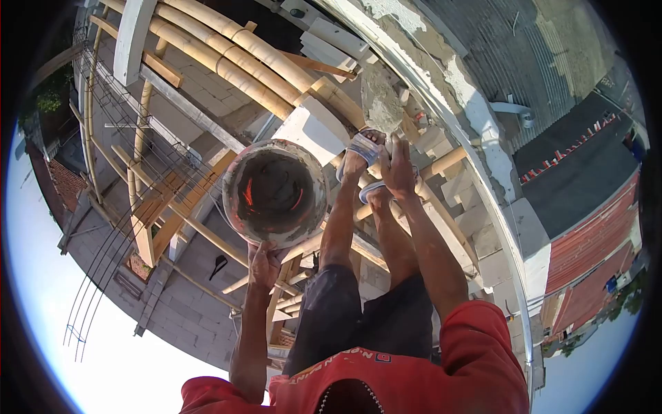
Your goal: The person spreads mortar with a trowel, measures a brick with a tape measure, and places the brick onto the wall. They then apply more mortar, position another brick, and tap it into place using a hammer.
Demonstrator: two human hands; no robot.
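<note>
A round bucket [318,201], its rim and inner wall crusted with grey cement, is in front of my left hand [263,265]. That hand is closed on the near edge of the rim. Dark grey material and streaks of orange-red show inside the bucket. My right hand [398,170] reaches down in front of my feet, fingers stretched out, and I see nothing held in it. Close beyond its fingertips is a patch of grey mortar [383,103]. My sandalled feet [364,148] are on bamboo poles beside this hand.
Thick bamboo poles [238,65] cross at the upper left, next to a white block [314,129]. A wooden plank structure [181,200] and thin rebar [103,276] lie left. A curved wall edge [476,148] runs down the right, with roofs [586,241] beyond and far below.
</note>
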